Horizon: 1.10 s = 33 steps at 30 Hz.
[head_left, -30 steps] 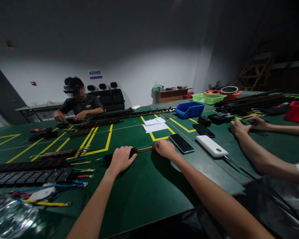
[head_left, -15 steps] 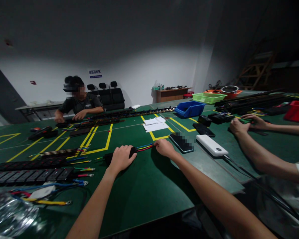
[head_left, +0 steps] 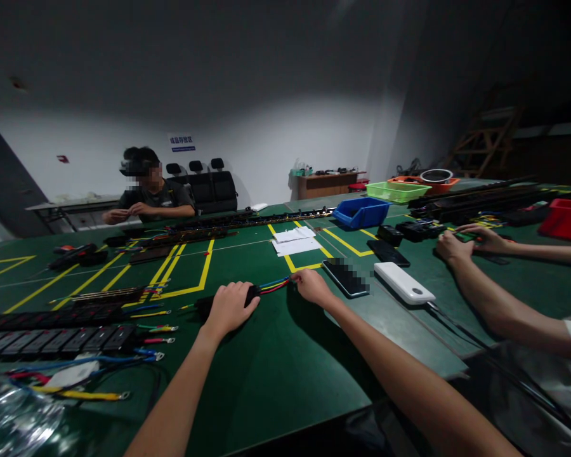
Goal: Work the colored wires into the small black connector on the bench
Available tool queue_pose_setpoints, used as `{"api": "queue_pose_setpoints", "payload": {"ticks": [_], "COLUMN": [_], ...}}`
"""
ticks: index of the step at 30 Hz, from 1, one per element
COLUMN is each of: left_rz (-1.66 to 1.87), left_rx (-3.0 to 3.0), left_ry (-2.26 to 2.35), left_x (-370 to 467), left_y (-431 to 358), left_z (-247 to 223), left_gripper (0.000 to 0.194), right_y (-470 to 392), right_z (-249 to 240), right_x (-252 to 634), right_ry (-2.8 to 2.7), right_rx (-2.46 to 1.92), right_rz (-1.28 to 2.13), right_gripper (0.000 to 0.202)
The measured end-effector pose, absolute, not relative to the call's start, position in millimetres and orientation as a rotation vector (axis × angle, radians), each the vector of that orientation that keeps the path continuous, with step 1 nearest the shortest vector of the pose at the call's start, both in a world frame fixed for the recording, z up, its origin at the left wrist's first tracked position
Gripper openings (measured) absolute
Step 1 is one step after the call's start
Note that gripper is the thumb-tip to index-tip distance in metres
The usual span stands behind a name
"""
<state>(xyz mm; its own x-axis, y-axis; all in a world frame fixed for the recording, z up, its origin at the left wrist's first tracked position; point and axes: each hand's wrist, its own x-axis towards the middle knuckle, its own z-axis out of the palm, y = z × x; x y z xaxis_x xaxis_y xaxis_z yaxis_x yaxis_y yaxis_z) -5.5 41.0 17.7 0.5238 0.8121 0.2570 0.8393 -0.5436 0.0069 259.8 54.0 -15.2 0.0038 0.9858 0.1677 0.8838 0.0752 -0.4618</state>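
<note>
My left hand [head_left: 231, 307] is wrapped over a black elongated block [head_left: 206, 307] lying on the green table, covering most of it. From the block's right end runs a bundle of blue, yellow and red wires [head_left: 275, 285]. The far end of these wires is pinched between the fingers of my right hand [head_left: 310, 285], whose fingertips hide the wire tips. A short yellow-green wire [head_left: 186, 307] sticks out at the block's left end. Just right of my right hand lies a dark phone [head_left: 345, 277].
Black modules [head_left: 59, 339] with ring-ended cables and a clear plastic bag [head_left: 21, 416] lie at left. White papers [head_left: 295, 241], a blue bin [head_left: 360, 212] and a white power bank [head_left: 403, 283] are ahead and right. A co-worker's hands [head_left: 457, 244] work at right; another person [head_left: 152, 197] sits opposite.
My hands keep the same hold on the block and wires. The view has shifted slightly. Across the table, the other person's hands have risen and come together.
</note>
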Motion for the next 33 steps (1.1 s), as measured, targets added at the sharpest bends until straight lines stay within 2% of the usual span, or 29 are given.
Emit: {"api": "queue_pose_setpoints", "payload": {"ticks": [12, 25, 33], "left_rz": [-0.349, -0.326, -0.303], "left_rx": [-2.622, -2.611, -2.607], "left_ry": [-1.427, -1.424, -1.44], "left_x": [-3.9, -4.9, -5.1], "left_y": [40.9, 40.6, 40.3], "left_z": [18.1, 19.9, 20.9], "left_gripper": [0.046, 0.047, 0.046], "right_y": [59.2, 62.9, 62.6], "right_z": [-25.0, -21.0, -19.9], "right_x": [257.8, 263.9, 264.1], "right_ry": [-1.981, -1.732, -1.752], "right_rx": [-1.831, -1.827, -1.856], "right_rz": [0.284, 0.514, 0.484], "right_gripper": [0.045, 0.038, 0.036]}}
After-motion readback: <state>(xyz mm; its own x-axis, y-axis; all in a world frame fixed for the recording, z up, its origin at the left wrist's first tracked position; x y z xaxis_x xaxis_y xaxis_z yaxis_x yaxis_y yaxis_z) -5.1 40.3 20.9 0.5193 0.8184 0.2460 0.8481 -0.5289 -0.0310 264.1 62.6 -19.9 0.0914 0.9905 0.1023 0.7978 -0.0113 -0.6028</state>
